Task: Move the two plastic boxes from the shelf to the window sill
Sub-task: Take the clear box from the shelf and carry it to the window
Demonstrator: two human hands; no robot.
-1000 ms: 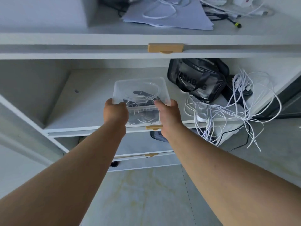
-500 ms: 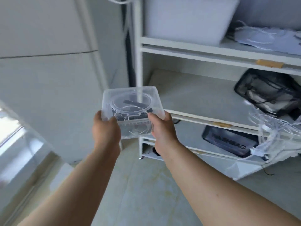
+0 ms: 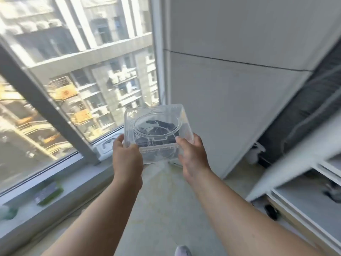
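Note:
A clear plastic box (image 3: 156, 126) with a round-ribbed lid and dark items inside is held in the air in front of me, roughly level. My left hand (image 3: 127, 159) grips its near left corner and my right hand (image 3: 191, 156) grips its near right corner. The box hangs over the floor, just right of the low white window sill (image 3: 60, 183) that runs along the glass on the left. Another clear box (image 3: 107, 146) sits on the sill at its far end, partly hidden by my left hand. The white shelf (image 3: 304, 198) is at the right edge.
A green and grey flat object (image 3: 48, 194) and a greenish item (image 3: 7, 212) lie on the near part of the sill. A dark window frame bar (image 3: 48, 111) crosses the glass. A grey wall (image 3: 239, 89) stands ahead. My shoe tip (image 3: 181, 251) shows on the tiled floor.
I have turned left from the shelf toward the window, carrying the box in both hands. The shelf has slid to the right edge and the sill has come into view.

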